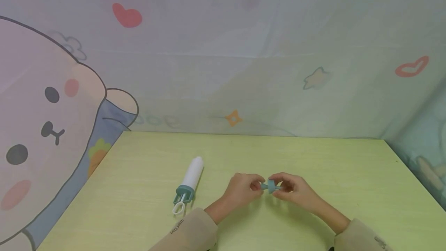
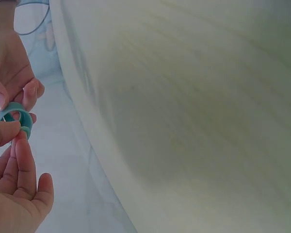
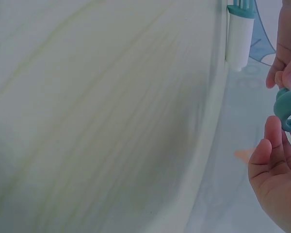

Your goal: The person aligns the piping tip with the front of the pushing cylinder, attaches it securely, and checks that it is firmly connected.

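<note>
Teal colours the small piece [image 1: 271, 186] between your two hands, over the near part of the table [image 1: 150, 154]. As I judge it, any next move turns on the piece's long axis: it runs crosswise, nearly level, from your left fingers to your right, so your hands face each other along it. To your left hand [image 1: 242, 191] the piece lies directly right; to your right hand [image 1: 295, 191], directly left. Neither hand is nearer, for both touch it. Your left hand pinches the narrow tip [image 1: 263, 186]; your right pinches the ring [image 1: 271, 182] by its edge. A thin stem [image 1: 278, 187] sticks out past the ring toward your right palm. The piece looks smooth and matt, likely plastic, flaring from the tip into the ring, and the left wrist view shows the ring hollow. You cannot tell from here whether tip and ring are one part or two. Left of your left hand, well apart, lies the white tube [image 1: 193, 172], with a teal collar [image 1: 185, 191]; its looped white handle [image 1: 179, 208] points back toward you and its far end leans slightly right.
</note>
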`<state>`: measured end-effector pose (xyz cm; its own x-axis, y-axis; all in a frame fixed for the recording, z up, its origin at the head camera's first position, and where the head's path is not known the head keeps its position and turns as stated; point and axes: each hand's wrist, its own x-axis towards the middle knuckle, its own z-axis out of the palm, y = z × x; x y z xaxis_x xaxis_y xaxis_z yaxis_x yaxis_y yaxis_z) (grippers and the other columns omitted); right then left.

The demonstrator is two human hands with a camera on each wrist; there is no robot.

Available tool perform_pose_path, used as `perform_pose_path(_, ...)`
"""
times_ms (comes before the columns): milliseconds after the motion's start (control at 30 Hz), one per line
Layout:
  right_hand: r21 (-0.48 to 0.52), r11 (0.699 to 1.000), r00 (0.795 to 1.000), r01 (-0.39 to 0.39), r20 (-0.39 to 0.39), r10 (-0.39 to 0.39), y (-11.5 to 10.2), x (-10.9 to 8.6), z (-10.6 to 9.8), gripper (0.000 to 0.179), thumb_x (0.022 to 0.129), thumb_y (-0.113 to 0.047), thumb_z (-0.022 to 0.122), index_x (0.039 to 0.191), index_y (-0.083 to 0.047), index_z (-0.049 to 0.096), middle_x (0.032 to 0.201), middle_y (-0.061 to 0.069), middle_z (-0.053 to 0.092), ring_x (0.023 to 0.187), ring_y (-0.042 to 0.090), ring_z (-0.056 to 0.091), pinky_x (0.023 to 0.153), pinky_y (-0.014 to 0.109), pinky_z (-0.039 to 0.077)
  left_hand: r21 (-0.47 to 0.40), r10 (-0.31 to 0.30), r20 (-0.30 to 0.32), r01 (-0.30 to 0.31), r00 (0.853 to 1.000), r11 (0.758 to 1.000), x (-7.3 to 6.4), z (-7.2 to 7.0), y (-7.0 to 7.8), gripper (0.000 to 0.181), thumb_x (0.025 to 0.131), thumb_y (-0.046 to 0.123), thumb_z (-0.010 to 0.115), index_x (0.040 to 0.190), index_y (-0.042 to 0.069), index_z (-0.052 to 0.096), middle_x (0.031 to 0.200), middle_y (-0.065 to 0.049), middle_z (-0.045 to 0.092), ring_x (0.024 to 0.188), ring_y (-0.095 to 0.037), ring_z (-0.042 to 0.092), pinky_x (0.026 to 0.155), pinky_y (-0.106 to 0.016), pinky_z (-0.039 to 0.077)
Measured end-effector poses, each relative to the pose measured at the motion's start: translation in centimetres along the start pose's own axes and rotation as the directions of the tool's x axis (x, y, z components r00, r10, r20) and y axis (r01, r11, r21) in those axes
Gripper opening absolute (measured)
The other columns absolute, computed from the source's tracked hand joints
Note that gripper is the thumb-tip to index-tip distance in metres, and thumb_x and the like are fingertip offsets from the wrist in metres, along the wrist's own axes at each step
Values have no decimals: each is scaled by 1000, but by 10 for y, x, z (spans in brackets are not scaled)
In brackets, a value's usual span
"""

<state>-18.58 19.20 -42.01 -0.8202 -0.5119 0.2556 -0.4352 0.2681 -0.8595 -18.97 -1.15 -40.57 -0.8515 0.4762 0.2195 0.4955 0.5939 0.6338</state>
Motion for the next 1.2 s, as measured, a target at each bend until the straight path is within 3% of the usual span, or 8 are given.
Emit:
perform_pose_path(167, 65, 998, 1000, 5, 23, -6, -1, 1, 3, 28, 82, -5, 59, 108, 4, 55, 93, -3, 61, 74, 2, 57, 62, 23, 49, -41, 15, 6, -15, 1000, 999, -1, 1, 0, 19, 77, 11, 65, 96, 9, 66, 78, 0, 68, 68, -1, 60, 60, -11, 43)
perform_pose_path(267, 104, 995, 999, 9, 37, -13, -2, 2, 4, 28, 82, -3, 58, 107, 7, 54, 97, 8, 61, 82, 3, 59, 68, 24, 51, -66, 23, -2, -23, 1000, 998, -2, 2, 0, 18, 78, 12, 65, 95, 9, 67, 79, 0, 69, 69, -2, 61, 61, -12, 43)
perform_pose_path(400, 102, 995, 999, 11, 34, -14, 0, 3, 6, 27, 82, -4, 59, 105, 7, 54, 93, 3, 62, 76, 3, 59, 64, 22, 50, -113, 22, -10, -23, 1000, 993, -3, 2, -2, 18, 78, 12, 65, 95, 8, 67, 78, 0, 69, 71, -3, 62, 64, -13, 44)
perform_pose_path(500, 90, 996, 1000, -1, 28, -2, 2, 3, 7, 26, 81, -6, 60, 104, 5, 55, 87, -11, 60, 69, 2, 57, 57, 22, 46, -142, 12, -12, -13, 1000, 990, -4, 3, -3, 17, 79, 13, 64, 95, 8, 67, 78, 0, 69, 71, -5, 62, 65, -14, 45)
perform_pose_path(667, 102, 995, 1000, 1, 27, -3, 1, 3, 9, 25, 81, -5, 60, 103, 4, 55, 85, -12, 59, 67, 1, 55, 55, 21, 45, -165, -7, -14, 4, 1000, 986, -4, 3, -4, 17, 79, 15, 65, 94, 8, 67, 78, 0, 69, 71, -5, 62, 64, -15, 45)
perform_pose_path(933, 129, 991, 999, 20, 44, -25, -2, 4, 12, 23, 81, -2, 59, 103, 5, 56, 88, -10, 60, 69, 3, 56, 58, 23, 46, -149, -43, -6, 41, 999, 988, -3, 2, -6, 15, 76, 18, 68, 88, 9, 64, 76, 2, 67, 67, -2, 58, 60, -14, 43)
perform_pose_path(1200, 100, 995, 997, 22, 76, -30, -6, 5, 14, 21, 81, -2, 59, 102, 1, 57, 92, -4, 60, 77, 2, 58, 64, 27, 50, -78, -24, -15, 23, 1000, 997, -4, 1, -8, 16, 71, 18, 72, 80, 12, 60, 70, 2, 65, 62, 1, 55, 58, -12, 41)
